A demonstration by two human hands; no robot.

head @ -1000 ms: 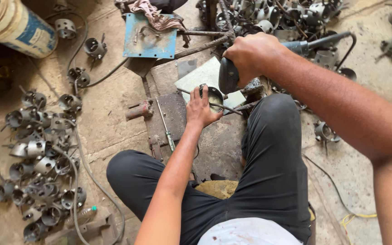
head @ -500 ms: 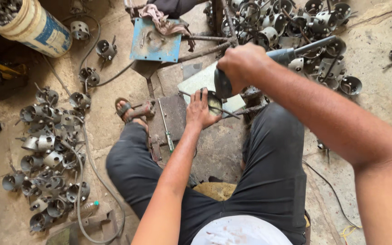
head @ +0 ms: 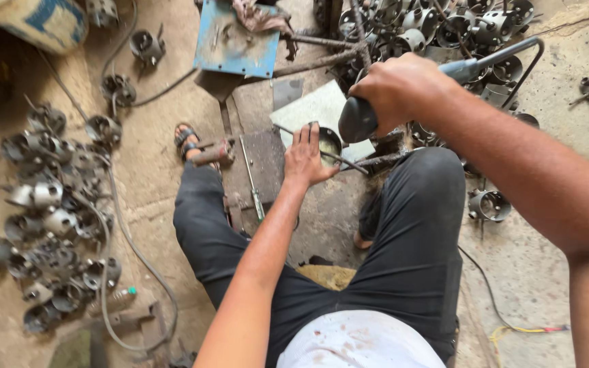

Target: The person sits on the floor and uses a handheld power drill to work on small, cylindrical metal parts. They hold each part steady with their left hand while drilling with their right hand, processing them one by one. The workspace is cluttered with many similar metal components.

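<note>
My left hand [head: 306,158] presses on a small round metal cup part [head: 329,142] with thin rods sticking out, lying on a flat steel plate [head: 311,107] on the floor between my knees. My right hand [head: 400,92] is closed around the dark handle of a welding electrode holder [head: 358,119], held just right of and above the part. A cable [head: 512,54] runs back from the holder. My legs in dark trousers frame the work spot.
A heap of similar grey metal cup parts [head: 49,218] lies at the left, another pile [head: 444,27] at the top right. A blue metal plate [head: 234,42] sits at the top, cables [head: 124,238] cross the floor, one loose part [head: 489,204] by my right knee.
The view has shifted so the floor items slid left and up. Both hands stay at the part; the right hand with the holder has come slightly closer to it.
</note>
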